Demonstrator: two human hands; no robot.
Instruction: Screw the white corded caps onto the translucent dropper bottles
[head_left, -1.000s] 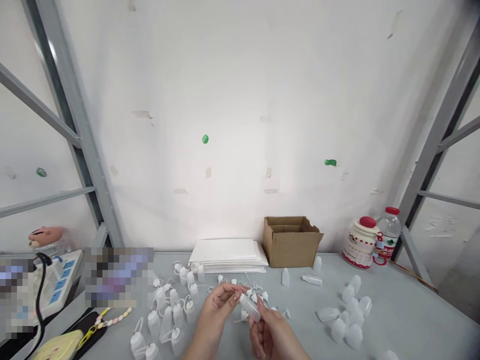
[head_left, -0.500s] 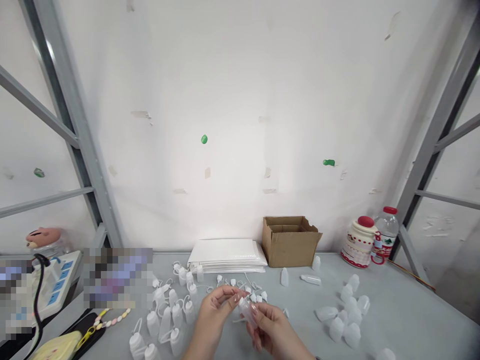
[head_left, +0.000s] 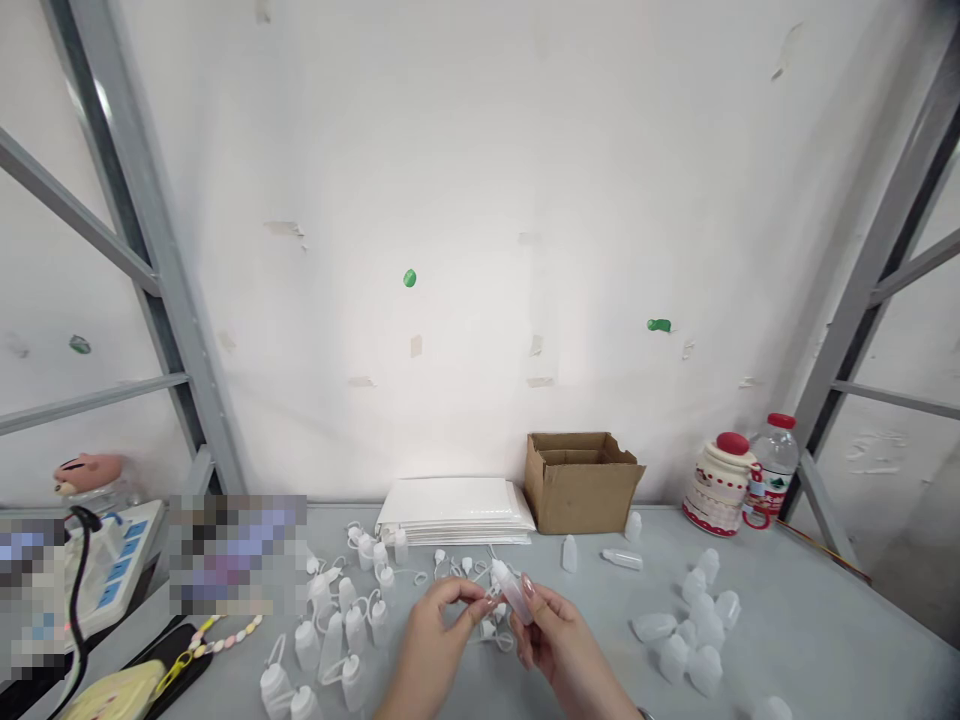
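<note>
My right hand [head_left: 551, 625] grips a small translucent squeeze bottle [head_left: 514, 592] between thumb and fingers, tilted with its white-topped end up and to the left. Thumb and fingertips of my left hand [head_left: 448, 625] are pinched together beside the bottle's upper end, on a thin white cap strap [head_left: 493, 592]; the fingers partly hide it. Beneath and behind the hands lie loose white caps [head_left: 466, 566] with looped straps. To the left stand several bottles with strapped caps [head_left: 354, 630]. Several bottles without caps [head_left: 703, 622] lie or stand at the right.
A stack of white padded envelopes [head_left: 454, 510] and an open cardboard box [head_left: 583, 500] stand against the wall. At the back right are a red-lidded jar [head_left: 718, 485] and a plastic bottle [head_left: 778, 450]. A power strip [head_left: 124, 570] and a yellow pouch [head_left: 116, 692] lie at left.
The bottle in my right hand has moved slightly up and right, and more of it shows. My left fingertips have shifted from its top to beside it.
</note>
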